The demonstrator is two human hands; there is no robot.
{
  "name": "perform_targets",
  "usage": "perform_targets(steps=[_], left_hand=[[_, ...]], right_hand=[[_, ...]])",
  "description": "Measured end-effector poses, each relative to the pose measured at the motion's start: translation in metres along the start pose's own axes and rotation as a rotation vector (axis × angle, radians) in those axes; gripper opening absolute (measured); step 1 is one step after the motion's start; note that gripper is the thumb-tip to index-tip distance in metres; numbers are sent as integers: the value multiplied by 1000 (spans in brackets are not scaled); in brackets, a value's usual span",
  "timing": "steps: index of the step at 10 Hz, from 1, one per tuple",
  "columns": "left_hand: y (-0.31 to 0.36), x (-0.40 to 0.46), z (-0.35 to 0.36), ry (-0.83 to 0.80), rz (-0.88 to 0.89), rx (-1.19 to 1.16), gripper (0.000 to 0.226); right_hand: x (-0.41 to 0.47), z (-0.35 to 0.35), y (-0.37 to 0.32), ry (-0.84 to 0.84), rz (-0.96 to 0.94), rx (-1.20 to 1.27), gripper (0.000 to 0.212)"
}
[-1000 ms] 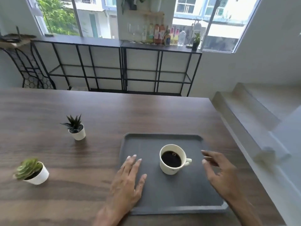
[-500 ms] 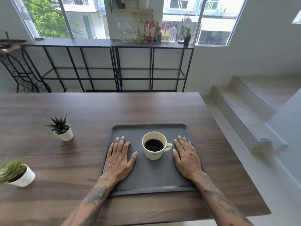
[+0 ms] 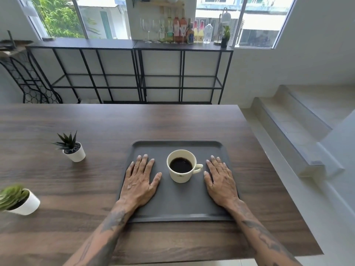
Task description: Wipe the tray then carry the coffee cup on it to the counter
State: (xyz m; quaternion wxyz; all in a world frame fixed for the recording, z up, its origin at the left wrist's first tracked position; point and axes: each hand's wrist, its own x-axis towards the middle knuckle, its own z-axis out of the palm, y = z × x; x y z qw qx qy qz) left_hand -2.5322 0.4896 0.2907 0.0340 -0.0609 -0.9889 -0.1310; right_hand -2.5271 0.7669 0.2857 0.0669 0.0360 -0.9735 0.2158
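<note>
Dark wood surface (image 3: 172,121), window behind. Two potted succulents near left edge: one (image 3: 18,200) at the near side, one (image 3: 72,148) farther in. Grey tray (image 3: 178,208) toward right edge. Left hand (image 3: 139,181) flat on tray, grip apart, empty. Coffee cup (image 3: 182,166) upright at tray centre, between hands, untouched. Right hand (image 3: 221,179) likewise flat, grip apart.

The table (image 3: 115,121) has a dark wood-grain top with a smooth, low-sheen finish. The tray (image 3: 178,146) is dark grey with a matt, uniform surface that looks like plastic, and the cup (image 3: 181,178) is cream-coloured glazed ceramic with a slight gloss. The two plant pots (image 3: 76,154) (image 3: 28,205) are smooth white, and the shelf unit (image 3: 138,73) has a thin black metal frame.
</note>
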Motion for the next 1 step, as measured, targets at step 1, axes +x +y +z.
perform_targets(steps=[1], left_hand=[[2, 1, 1, 6, 7, -1, 78]], right_hand=[[3, -55, -18, 281, 176, 502, 70]])
